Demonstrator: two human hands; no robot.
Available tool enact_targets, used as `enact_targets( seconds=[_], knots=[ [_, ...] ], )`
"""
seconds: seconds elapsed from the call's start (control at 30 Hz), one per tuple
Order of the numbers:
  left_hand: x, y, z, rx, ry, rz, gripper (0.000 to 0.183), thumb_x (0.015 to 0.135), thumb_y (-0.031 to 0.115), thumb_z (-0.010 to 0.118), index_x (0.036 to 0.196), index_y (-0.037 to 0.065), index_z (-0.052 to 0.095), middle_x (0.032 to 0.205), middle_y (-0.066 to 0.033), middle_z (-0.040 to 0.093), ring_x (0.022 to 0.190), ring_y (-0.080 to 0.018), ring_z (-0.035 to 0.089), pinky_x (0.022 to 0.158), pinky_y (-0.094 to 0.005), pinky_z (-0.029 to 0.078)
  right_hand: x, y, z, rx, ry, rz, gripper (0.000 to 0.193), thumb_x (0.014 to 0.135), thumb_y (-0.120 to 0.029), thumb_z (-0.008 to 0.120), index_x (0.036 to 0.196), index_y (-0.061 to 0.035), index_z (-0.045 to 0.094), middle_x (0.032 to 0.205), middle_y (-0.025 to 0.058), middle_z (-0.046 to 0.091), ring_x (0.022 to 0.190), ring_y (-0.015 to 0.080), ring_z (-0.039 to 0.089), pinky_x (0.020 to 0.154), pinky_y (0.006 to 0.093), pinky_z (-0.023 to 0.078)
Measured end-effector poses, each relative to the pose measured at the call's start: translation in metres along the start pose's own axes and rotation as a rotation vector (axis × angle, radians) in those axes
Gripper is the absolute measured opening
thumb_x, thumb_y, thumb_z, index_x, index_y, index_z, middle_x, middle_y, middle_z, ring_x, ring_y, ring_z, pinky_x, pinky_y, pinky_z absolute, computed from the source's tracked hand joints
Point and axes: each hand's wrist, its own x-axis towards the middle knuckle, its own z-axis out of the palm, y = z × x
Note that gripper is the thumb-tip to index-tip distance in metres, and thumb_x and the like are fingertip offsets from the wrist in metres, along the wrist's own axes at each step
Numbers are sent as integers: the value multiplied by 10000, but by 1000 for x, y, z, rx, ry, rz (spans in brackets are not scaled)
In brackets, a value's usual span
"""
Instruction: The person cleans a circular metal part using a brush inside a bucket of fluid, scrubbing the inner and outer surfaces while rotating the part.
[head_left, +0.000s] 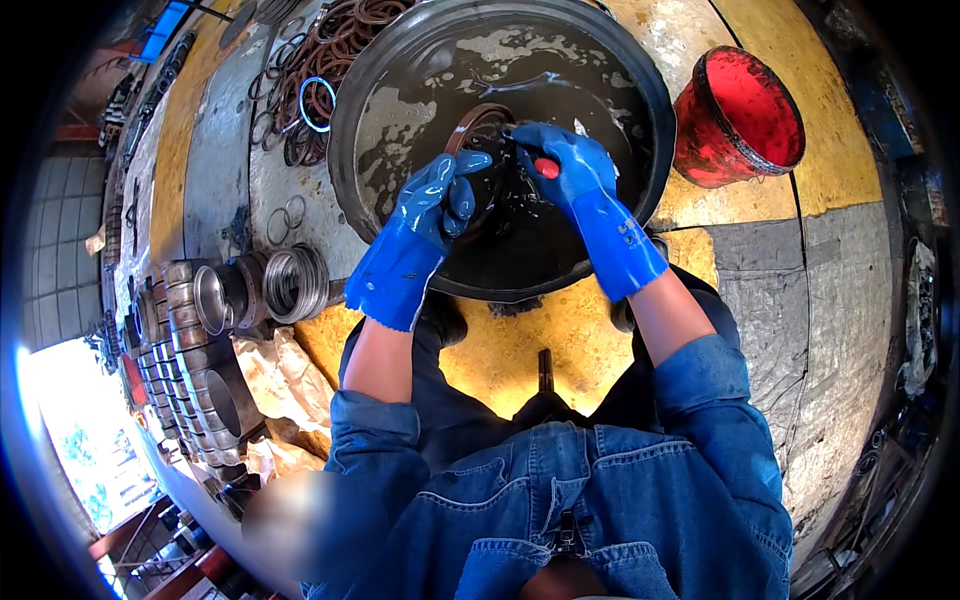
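Note:
A wide dark basin [655, 110] of murky liquid stands in front of me. My left hand [435, 200], in a wet blue rubber glove, is closed on the near left side of a brown ring [470, 125] held over the liquid. My right hand [570, 165], gloved the same way, is closed around a red-handled tool [546, 168] at the ring's right side. Only the red end of that tool shows clearly; its working end is hidden by the glove and the dark liquid behind.
A heap of brown rings [345, 45] lies left of the basin, with a blue-edged ring [317, 104] among them. A red bucket [700, 130] stands to the right. Metal sleeves [190, 350], coiled thin rings [296, 283] and brown paper [285, 370] are at the lower left.

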Motion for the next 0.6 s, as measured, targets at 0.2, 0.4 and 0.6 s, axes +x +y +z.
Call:
enact_targets(
  seconds=[0.2, 0.4, 0.6],
  knots=[
    [-2, 0, 2, 46, -38, 10, 360, 1046, 350, 513, 1079, 31, 676, 702, -27, 574, 541, -153, 479, 519, -298, 378, -6, 12, 10, 551, -439, 712, 215, 886, -210, 731, 1045, -74, 780, 851, 47, 738, 793, 118, 664, 735, 298, 538],
    [-2, 0, -4, 103, -41, 41, 298, 1020, 317, 532, 1005, 54, 673, 708, -59, 612, 573, -215, 544, 542, -344, 417, -17, -22, -10, 820, -412, 621, 201, 861, -151, 744, 1006, -14, 774, 890, 67, 748, 795, 134, 660, 735, 290, 530],
    [10, -6, -7, 877, 11, 403, 246, 995, 284, 552, 931, 78, 669, 714, -91, 650, 606, -277, 609, 564, -389, 457, -2, -37, -56, 386, -251, 506, 270, 866, -192, 692, 1073, -35, 768, 922, 91, 768, 835, 141, 698, 793, 298, 538]
  ],
)
